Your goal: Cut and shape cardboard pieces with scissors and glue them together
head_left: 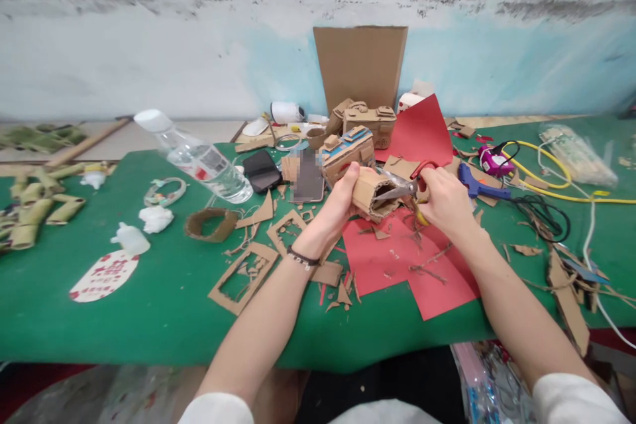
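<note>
The left hand grips a roll of cardboard over the red paper. The right hand is closed on scissors, blades at the roll's open end. The cut looks barely begun, though the cardboard models behind seem finished.

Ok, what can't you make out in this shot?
Scissors tips: head view, lost inside the opening of the roll held in the left hand.
Scissors handles: mostly covered by the right hand.
Phone screen: blurred over.
Bag near the right edge: out of focus, contents unclear.
Green tubes: partly cut off by the left edge.
</note>
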The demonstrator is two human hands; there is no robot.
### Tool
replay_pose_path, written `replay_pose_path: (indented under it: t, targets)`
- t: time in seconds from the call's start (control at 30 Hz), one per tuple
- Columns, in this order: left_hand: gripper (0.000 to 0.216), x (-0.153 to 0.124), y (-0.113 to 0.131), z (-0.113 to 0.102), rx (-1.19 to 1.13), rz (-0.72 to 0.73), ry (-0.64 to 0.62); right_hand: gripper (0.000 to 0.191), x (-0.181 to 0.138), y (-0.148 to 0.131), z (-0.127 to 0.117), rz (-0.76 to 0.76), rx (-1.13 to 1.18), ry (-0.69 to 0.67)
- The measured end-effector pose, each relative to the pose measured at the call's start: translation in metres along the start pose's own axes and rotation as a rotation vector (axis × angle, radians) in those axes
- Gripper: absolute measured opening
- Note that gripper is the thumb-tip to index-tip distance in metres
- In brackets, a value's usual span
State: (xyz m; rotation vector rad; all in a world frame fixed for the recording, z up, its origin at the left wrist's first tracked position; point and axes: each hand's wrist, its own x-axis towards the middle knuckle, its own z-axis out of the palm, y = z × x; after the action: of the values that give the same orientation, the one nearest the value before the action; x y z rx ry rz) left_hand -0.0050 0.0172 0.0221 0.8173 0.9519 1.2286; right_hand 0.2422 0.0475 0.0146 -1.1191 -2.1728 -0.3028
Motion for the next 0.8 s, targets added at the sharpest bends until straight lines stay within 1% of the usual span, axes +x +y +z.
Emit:
replay_pose_path:
  t: [0.13,0.23,0.3,0.4,0.5,0.57,0.7,0.8]
  targets:
    - [0.060,0.0019,0.0004,-0.0005,0.005,-0.009,0.005,0.020,-0.0020,0.0017,0.0011,0.047,0.026,0.005]
    - [0.061,0.0025,0.0016,0.0003,-0.012,-0.025,-0.005,0.020,-0.0022,0.0022,0.0000,0.060,-0.001,0.020]
    - [0.061,0.0022,0.0014,0.0004,-0.017,-0.033,-0.014,0.018,-0.0016,0.0015,-0.0010,0.044,-0.013,0.015]
    - [0.060,0.0018,-0.0016,-0.0013,0.002,-0.067,-0.035,0.008,-0.0006,-0.0012,-0.0014,-0.021,-0.032,-0.003]
    - [0.061,0.0026,-0.0060,-0.0037,0.032,-0.123,-0.064,0.019,-0.0005,-0.0033,0.0004,-0.057,-0.058,-0.032]
    - [0.063,0.0033,-0.0074,-0.0046,0.058,-0.146,-0.067,0.022,-0.0009,-0.0026,0.0021,-0.057,-0.048,-0.058]
    - [0.062,0.0032,-0.0057,-0.0039,0.088,-0.164,-0.050,0.018,-0.0007,0.0031,0.0027,-0.044,-0.007,-0.056]
    - [0.064,0.0013,-0.0028,-0.0024,0.071,-0.193,-0.079,0.014,0.0000,0.0056,0.0005,-0.037,-0.008,-0.030]
